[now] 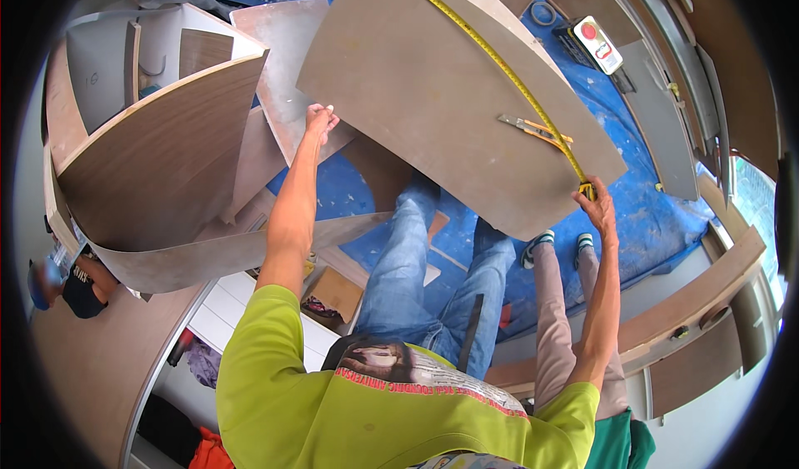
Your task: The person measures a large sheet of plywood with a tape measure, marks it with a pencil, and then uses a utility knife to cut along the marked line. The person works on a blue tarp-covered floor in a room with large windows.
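Note:
A large brown-grey board (433,94) lies raised in front of me. My right hand (598,206) grips the yellow case of a tape measure (588,191) at the board's right near edge. The tape's yellow blade (491,53) runs in a bowed line across the board to the far edge, where its end is cut off by the picture. A utility knife (537,129) with an orange handle rests on the board beside the blade. At the board's left edge, my left hand (320,121) is closed in a pinch; a small pale tip shows at the fingers, too small to name.
A curved wooden panel frame (166,136) stands at my left. Blue sheeting (641,136) covers the floor, with a white-topped can (598,44) and a tape roll (543,13). A person's legs (553,302) stand close on my right; another person (87,286) is at far left.

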`<state>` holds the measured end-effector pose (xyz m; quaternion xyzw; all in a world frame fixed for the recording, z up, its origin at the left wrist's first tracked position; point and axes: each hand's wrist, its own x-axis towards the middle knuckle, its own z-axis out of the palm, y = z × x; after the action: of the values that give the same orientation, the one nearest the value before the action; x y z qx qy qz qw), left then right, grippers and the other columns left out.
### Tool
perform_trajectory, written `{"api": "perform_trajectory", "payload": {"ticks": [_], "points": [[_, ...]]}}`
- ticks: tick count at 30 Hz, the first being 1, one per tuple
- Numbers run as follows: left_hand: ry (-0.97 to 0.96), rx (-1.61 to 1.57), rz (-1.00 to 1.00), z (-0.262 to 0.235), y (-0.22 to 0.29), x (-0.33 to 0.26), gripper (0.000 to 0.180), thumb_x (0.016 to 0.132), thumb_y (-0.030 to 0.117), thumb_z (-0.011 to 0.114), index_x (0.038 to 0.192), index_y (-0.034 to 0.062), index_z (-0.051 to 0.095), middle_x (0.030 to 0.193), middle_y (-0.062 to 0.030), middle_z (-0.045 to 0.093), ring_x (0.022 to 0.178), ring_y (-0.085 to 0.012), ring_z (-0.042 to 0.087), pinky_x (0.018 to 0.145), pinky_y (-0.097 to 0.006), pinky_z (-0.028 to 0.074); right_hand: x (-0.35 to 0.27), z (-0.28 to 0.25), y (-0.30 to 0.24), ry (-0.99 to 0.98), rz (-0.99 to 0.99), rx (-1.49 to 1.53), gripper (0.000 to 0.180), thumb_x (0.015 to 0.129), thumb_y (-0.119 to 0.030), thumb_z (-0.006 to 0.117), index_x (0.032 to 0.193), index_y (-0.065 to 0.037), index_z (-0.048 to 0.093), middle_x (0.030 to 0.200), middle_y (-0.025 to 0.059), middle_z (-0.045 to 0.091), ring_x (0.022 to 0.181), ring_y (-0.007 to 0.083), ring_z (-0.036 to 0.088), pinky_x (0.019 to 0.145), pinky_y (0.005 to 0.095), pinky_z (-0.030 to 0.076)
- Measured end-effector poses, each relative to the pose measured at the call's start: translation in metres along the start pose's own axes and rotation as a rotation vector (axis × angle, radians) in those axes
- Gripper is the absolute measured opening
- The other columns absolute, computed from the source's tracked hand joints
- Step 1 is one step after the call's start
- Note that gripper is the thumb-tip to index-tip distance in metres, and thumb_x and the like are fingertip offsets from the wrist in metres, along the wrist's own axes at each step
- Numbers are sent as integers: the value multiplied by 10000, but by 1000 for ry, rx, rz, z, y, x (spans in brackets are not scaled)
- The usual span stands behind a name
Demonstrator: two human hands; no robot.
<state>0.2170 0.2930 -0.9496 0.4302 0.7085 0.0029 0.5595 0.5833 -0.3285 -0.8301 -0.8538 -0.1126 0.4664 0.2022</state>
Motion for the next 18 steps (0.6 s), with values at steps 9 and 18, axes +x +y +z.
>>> {"api": "perform_trajectory", "payload": {"ticks": [9, 18], "points": [[455, 570, 905, 115, 53, -67, 395, 835, 30, 651, 1210, -6, 531, 1214, -237, 527, 1172, -412, 543, 992, -485, 464, 25, -34, 37, 122, -90, -169, 567, 815, -441, 746, 1247, -99, 613, 1179, 171, 654, 1108, 365, 615, 919, 432, 495], [-509, 826, 1568, 370, 91, -186, 253, 908, 158, 653, 1148, 75, 652, 1253, -122, 603, 1207, -330, 546, 1047, -454, 427, 43, -28, 48, 272, -119, -230, 527, 791, -443, 760, 1232, -187, 627, 1159, 131, 615, 1123, 377, 603, 914, 471, 524]]}}
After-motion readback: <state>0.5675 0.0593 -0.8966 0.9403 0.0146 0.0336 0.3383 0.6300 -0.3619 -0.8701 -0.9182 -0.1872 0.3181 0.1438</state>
